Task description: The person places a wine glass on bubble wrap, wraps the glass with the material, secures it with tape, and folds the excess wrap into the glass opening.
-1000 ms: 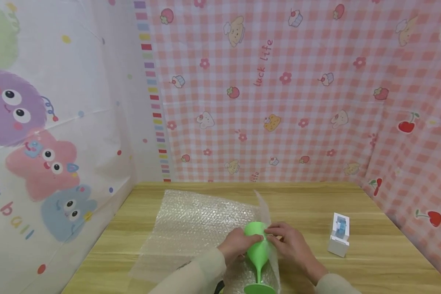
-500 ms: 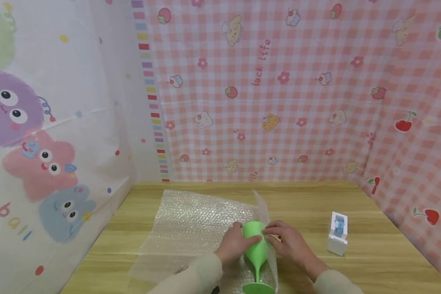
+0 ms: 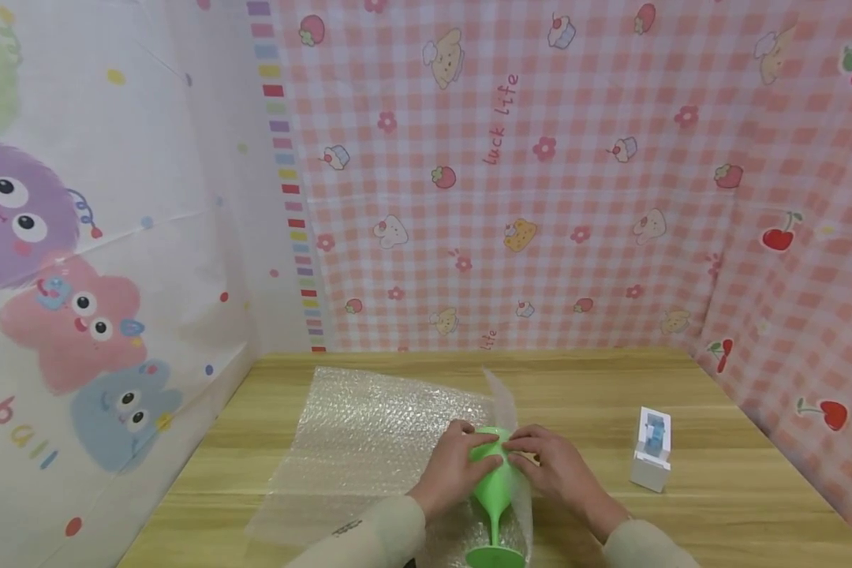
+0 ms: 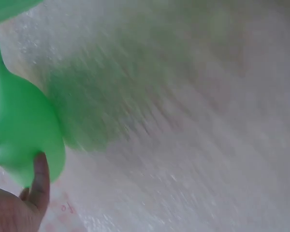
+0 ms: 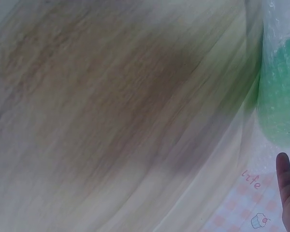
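A bright green plastic goblet point(image 3: 495, 497) lies on a sheet of clear bubble wrap point(image 3: 383, 430), its foot toward me and its bowl away. My left hand point(image 3: 452, 467) holds the bowl from the left, thumb and fingers reaching over its top. On the other side my right hand point(image 3: 561, 476) pinches the raised right edge of the wrap against the bowl. The left wrist view shows the bare bowl with a fingertip of my left hand point(image 4: 36, 191) on it. Through the wrap, the green bowl shows blurred in the right wrist view, above my right fingers point(image 5: 286, 176).
A small white tape dispenser point(image 3: 651, 454) with a blue roll stands to the right on the wooden table point(image 3: 582, 386). The wrap spreads out to the left of the goblet. Patterned cloths point(image 3: 511, 189) hang behind the table and at both sides.
The fingers of my left hand have come over the top of the bowl, close to the right fingertips. My right hand keeps its pinch on the wrap edge. The head view has shifted slightly.
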{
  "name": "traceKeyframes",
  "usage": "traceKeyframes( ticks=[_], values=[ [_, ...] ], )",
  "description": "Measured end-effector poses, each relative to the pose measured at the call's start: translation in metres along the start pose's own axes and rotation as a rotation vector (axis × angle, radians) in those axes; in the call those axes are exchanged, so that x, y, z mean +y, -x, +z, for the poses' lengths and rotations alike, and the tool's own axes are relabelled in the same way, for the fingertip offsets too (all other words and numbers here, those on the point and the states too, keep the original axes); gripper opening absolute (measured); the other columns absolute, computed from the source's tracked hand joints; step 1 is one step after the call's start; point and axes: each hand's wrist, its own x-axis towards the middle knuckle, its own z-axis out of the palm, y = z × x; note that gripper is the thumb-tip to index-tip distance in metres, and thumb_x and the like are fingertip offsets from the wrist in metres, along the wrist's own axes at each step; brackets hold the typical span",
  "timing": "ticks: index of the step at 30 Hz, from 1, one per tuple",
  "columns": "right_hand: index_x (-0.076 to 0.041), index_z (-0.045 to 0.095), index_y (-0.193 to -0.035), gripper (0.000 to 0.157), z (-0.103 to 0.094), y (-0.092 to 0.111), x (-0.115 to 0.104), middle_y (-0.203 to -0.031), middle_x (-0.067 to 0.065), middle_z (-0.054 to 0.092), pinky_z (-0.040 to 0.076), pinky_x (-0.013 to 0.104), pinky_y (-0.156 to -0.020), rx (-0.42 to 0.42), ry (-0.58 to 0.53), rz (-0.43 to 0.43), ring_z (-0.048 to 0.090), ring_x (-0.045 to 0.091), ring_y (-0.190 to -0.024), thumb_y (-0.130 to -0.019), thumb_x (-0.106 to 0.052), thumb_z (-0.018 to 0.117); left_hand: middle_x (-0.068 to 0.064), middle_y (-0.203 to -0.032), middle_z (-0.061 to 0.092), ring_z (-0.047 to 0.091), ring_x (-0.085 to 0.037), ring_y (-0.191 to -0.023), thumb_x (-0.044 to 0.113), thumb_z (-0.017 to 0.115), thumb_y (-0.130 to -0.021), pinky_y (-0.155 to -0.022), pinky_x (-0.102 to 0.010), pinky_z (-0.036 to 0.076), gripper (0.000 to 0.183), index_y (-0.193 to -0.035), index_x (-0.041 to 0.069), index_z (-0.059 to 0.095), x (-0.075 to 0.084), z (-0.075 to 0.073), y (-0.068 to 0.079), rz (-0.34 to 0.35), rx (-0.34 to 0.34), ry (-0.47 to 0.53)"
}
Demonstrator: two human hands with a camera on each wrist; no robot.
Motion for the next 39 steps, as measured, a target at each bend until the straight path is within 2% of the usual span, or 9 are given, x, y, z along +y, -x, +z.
traceKeyframes(
  ticks=[6, 10, 14, 18, 22, 28, 35, 39],
  values=[
    [-0.007, 0.075, -0.108, 0.018, 0.001, -0.002, -0.001, -0.11, 0.004, 0.067, 0.055, 0.029, -0.073, -0.023, -0.001, 0.027, 0.065, 0.024, -0.095, -0.09, -0.011, 0.072, -0.016, -0.12, 0.053, 0.054, -0.024, -0.106, 0.034, 0.067, -0.095, -0.087, -0.035, 0.05, 0.039, -0.127, 0.012, 0.068, -0.011, -0.005, 0.0, 0.079, -0.056, -0.066],
    [-0.007, 0.075, -0.107, 0.018, 0.002, -0.003, -0.002, -0.109, 0.004, 0.067, 0.055, 0.029, -0.073, -0.03, -0.003, 0.036, 0.065, 0.023, -0.094, -0.09, -0.011, 0.072, -0.013, -0.118, 0.049, 0.052, -0.019, -0.101, 0.033, 0.068, -0.095, -0.083, -0.03, 0.049, 0.04, -0.129, 0.011, 0.067, -0.015, -0.009, 0.0, 0.094, -0.086, -0.044],
    [-0.007, 0.076, -0.107, 0.018, 0.002, -0.005, -0.003, -0.108, 0.003, 0.067, 0.054, 0.029, -0.072, -0.026, -0.012, 0.036, 0.065, 0.023, -0.094, -0.09, -0.011, 0.072, -0.009, -0.116, 0.048, 0.051, -0.015, -0.095, 0.034, 0.068, -0.094, -0.079, -0.027, 0.048, 0.043, -0.132, 0.013, 0.064, -0.015, -0.011, 0.0, 0.061, -0.103, -0.008],
    [-0.008, 0.075, -0.107, 0.017, 0.003, -0.007, -0.005, -0.109, 0.003, 0.067, 0.055, 0.029, -0.072, -0.027, -0.013, 0.031, 0.065, 0.023, -0.095, -0.091, -0.012, 0.072, -0.009, -0.118, 0.049, 0.052, -0.015, -0.096, 0.034, 0.067, -0.095, -0.079, -0.027, 0.048, 0.044, -0.134, 0.014, 0.063, -0.017, -0.013, 0.002, 0.059, -0.103, -0.013],
    [-0.008, 0.076, -0.106, 0.016, 0.005, -0.009, -0.007, -0.108, 0.003, 0.067, 0.056, 0.032, -0.072, -0.022, -0.022, 0.029, 0.066, 0.023, -0.094, -0.091, -0.013, 0.072, -0.009, -0.118, 0.05, 0.053, -0.016, -0.098, 0.033, 0.067, -0.095, -0.08, -0.027, 0.048, 0.04, -0.131, 0.014, 0.066, -0.02, -0.014, 0.002, 0.059, -0.108, -0.004],
    [-0.007, 0.075, -0.106, 0.017, 0.005, -0.009, -0.008, -0.107, 0.003, 0.068, 0.056, 0.032, -0.072, -0.015, -0.036, 0.009, 0.065, 0.022, -0.093, -0.09, -0.012, 0.073, -0.004, -0.113, 0.049, 0.052, -0.015, -0.094, 0.032, 0.069, -0.094, -0.076, -0.023, 0.047, 0.039, -0.129, 0.014, 0.067, -0.024, -0.015, 0.003, 0.027, -0.118, 0.066],
    [-0.009, 0.075, -0.111, 0.024, 0.004, -0.002, -0.004, -0.119, 0.008, 0.066, 0.055, 0.047, -0.084, -0.016, 0.009, -0.007, 0.064, 0.031, -0.107, -0.087, -0.013, 0.076, -0.005, -0.114, 0.049, 0.054, -0.019, -0.097, 0.032, 0.069, -0.094, -0.078, -0.025, 0.048, 0.038, -0.129, 0.016, 0.067, -0.025, -0.014, 0.006, -0.009, -0.109, 0.095],
    [-0.01, 0.075, -0.111, 0.025, 0.006, -0.001, -0.002, -0.121, 0.009, 0.066, 0.054, 0.05, -0.086, -0.014, 0.028, -0.046, 0.064, 0.031, -0.108, -0.087, -0.015, 0.076, -0.005, -0.115, 0.049, 0.056, -0.022, -0.1, 0.032, 0.068, -0.095, -0.082, -0.028, 0.051, 0.038, -0.129, 0.016, 0.067, -0.026, -0.015, 0.008, -0.033, -0.107, 0.137]
  ],
)
